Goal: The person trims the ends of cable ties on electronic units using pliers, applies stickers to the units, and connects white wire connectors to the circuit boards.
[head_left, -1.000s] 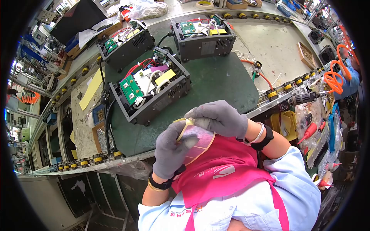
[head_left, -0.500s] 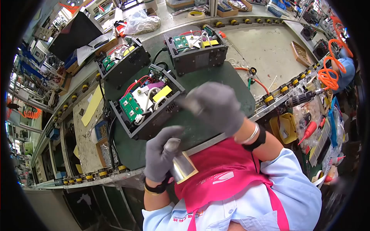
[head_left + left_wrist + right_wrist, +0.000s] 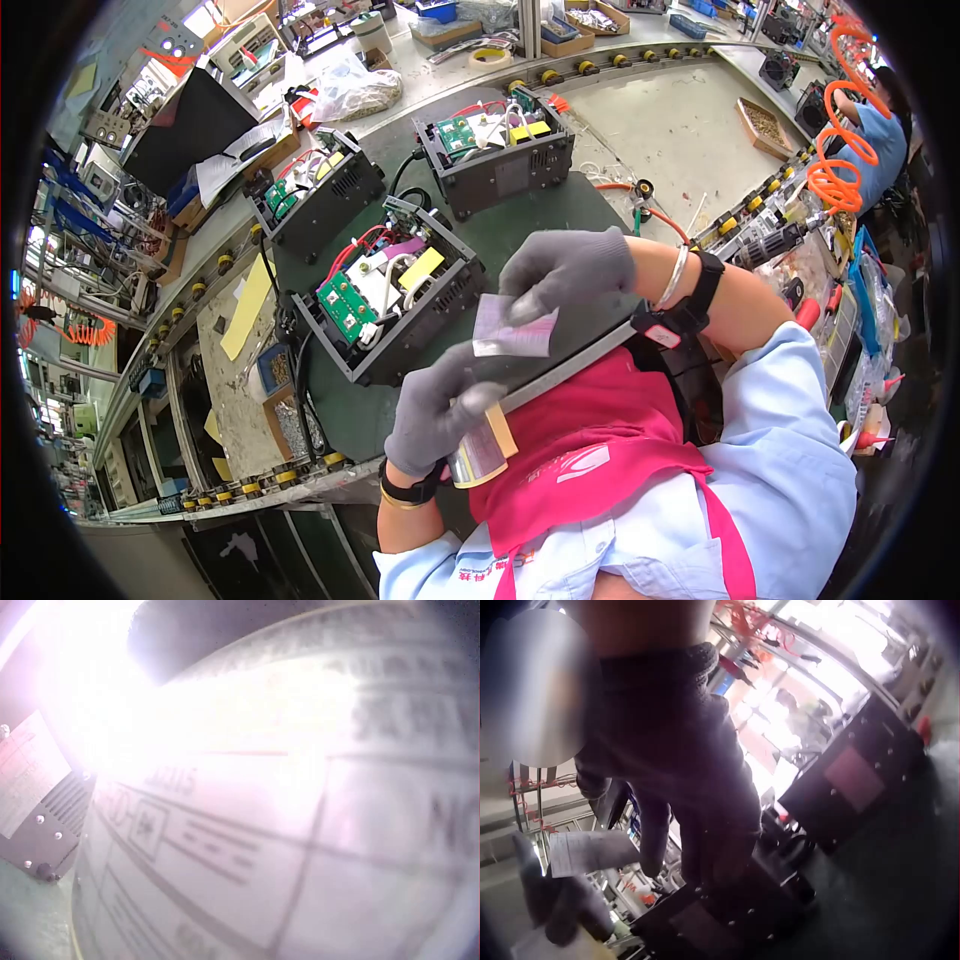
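My grey-gloved left hand [image 3: 455,398] grips a roll of printed labels [image 3: 482,447] at the table's front edge, over a pink apron. The roll [image 3: 285,825] fills the left wrist view. My gloved right hand [image 3: 522,300] pinches one peeled label [image 3: 514,335] just above the green mat [image 3: 560,215]. In the right wrist view the right hand [image 3: 682,787] holds the label [image 3: 589,851] by its edge. An open black power unit [image 3: 390,290] with a green circuit board and red and white wires sits just left of the label.
Two more open units [image 3: 316,190] [image 3: 495,150] stand further back on the mat. A powered screwdriver [image 3: 780,245] and orange coiled hose [image 3: 835,180] hang at right, near another person [image 3: 885,120]. Screw bins [image 3: 275,370] sit at left.
The right hand has pulled one label off the roll and now holds it over the mat by the nearest unit. The left hand has lowered the roll to the table edge.
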Demonstrator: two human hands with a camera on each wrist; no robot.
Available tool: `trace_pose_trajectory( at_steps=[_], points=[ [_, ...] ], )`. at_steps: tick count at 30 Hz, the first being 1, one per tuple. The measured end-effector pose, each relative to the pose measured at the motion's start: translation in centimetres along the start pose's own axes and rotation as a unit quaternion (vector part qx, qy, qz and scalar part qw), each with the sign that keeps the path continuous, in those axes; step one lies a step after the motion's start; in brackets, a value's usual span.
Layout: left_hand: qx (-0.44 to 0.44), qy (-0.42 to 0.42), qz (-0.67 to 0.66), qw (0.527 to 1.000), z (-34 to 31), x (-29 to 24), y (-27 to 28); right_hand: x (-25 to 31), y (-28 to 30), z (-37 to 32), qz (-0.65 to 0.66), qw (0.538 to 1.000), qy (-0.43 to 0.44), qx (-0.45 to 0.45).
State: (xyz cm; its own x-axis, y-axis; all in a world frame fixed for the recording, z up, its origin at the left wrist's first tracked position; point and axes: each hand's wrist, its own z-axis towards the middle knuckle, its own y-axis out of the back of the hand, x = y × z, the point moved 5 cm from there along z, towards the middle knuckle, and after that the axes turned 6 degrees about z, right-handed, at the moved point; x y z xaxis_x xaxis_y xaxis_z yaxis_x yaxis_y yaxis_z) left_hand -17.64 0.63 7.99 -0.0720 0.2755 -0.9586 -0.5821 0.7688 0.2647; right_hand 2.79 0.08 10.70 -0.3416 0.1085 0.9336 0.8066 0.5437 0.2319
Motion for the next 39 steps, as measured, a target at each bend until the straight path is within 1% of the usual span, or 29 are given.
trace_pose_trajectory(
  at_steps=[2,3,5,6,7,9,10,11,13,14,15,16,17,18,19,20,21,22,23,24,25,27,28,31,32,34,37,39],
  points=[
    [-0.068,0.101,-0.058,0.991,-0.5,0.9,0.4,1.2,1.4,-1.2,0.000,0.996,0.002,-0.086],
    [-0.100,0.122,-0.097,0.983,-1.1,2.2,1.2,1.9,2.4,-1.8,-0.001,0.992,0.005,-0.129],
    [-0.194,0.092,-0.112,0.970,-1.7,2.5,2.6,3.7,5.7,-2.9,0.007,0.971,0.118,-0.209],
    [-0.230,0.101,-0.085,0.964,-2.2,3.1,3.4,5.0,7.4,-3.5,-0.001,0.965,0.123,-0.232],
    [-0.240,0.106,-0.040,0.964,-2.4,3.6,3.7,6.5,9.0,-3.9,-0.009,0.960,0.126,-0.252],
    [-0.267,0.118,0.047,0.955,-2.6,5.0,3.7,8.5,11.7,-3.2,0.021,0.938,0.122,-0.322],
    [-0.278,0.076,0.070,0.955,-2.1,6.0,3.8,9.6,12.9,-2.7,0.030,0.941,0.117,-0.316],
    [-0.310,0.038,0.129,0.941,-1.9,6.7,4.0,10.8,13.7,-1.7,0.022,0.937,0.140,-0.320],
    [-0.336,0.026,0.105,0.935,-1.8,7.5,4.3,13.1,13.5,0.5,0.045,0.926,0.140,-0.347],
    [-0.358,0.024,0.037,0.933,-1.9,7.1,4.2,12.9,14.0,2.7,0.048,0.927,0.176,-0.327],
    [-0.348,0.067,0.102,0.930,-2.6,6.4,4.6,11.7,14.8,5.7,0.050,0.927,0.211,-0.307],
    [-0.357,0.072,0.129,0.922,-3.6,6.0,5.0,10.4,14.2,8.9,0.043,0.934,0.239,-0.263],
    [-0.367,0.077,0.157,0.914,-5.0,5.8,5.2,9.0,13.5,11.7,0.032,0.942,0.192,-0.271],
    [-0.371,0.110,0.114,0.915,-6.8,6.3,5.4,7.3,12.9,14.8,0.066,0.950,0.185,-0.244],
    [-0.373,0.143,0.073,0.914,-8.9,6.8,5.5,5.3,12.0,17.8,0.164,0.934,0.198,-0.246],
    [-0.359,0.129,0.132,0.915,-10.5,6.0,5.9,2.4,11.9,21.2,0.174,0.932,0.196,-0.250],
    [-0.342,0.118,0.191,0.913,-11.9,5.2,6.2,2.5,10.3,22.2,0.137,0.951,0.160,-0.227],
    [-0.335,0.158,0.087,0.925,-13.4,5.6,6.2,-0.7,9.6,25.6,0.158,0.959,0.132,-0.195],
    [-0.321,0.201,-0.019,0.925,-14.6,5.7,6.1,-1.8,8.2,27.1,0.161,0.960,0.102,-0.203],
    [-0.323,0.239,-0.040,0.915,-14.7,4.5,6.3,-3.6,7.5,28.9,0.183,0.961,0.088,-0.188],
    [-0.313,0.249,-0.047,0.915,-15.1,4.6,6.5,-5.3,6.9,30.5,0.203,0.961,0.075,-0.174],
    [-0.296,0.260,-0.066,0.916,-15.5,5.1,6.7,-6.7,7.0,32.0,0.236,0.942,0.067,-0.229],
    [-0.282,0.265,-0.030,0.922,-15.5,5.1,6.8,-7.3,7.4,32.5,0.247,0.932,0.065,-0.257],
    [-0.254,0.278,-0.027,0.926,-15.8,5.0,6.7,-5.9,7.7,31.3,0.241,0.932,0.049,-0.266],
    [-0.274,0.226,0.052,0.934,-15.5,4.9,7.1,-6.8,7.9,32.1,0.245,0.931,0.058,-0.265],
    [-0.272,0.225,0.036,0.935,-15.6,5.3,6.9,-9.5,8.4,34.2,0.252,0.930,0.073,-0.259],
    [-0.265,0.251,0.006,0.931,-15.6,4.9,6.8,-7.1,8.3,32.2,0.207,0.942,0.056,-0.259],
    [-0.268,0.263,-0.011,0.927,-15.7,5.0,6.7,-7.2,8.3,32.5,0.204,0.941,0.062,-0.265]
  ],
)
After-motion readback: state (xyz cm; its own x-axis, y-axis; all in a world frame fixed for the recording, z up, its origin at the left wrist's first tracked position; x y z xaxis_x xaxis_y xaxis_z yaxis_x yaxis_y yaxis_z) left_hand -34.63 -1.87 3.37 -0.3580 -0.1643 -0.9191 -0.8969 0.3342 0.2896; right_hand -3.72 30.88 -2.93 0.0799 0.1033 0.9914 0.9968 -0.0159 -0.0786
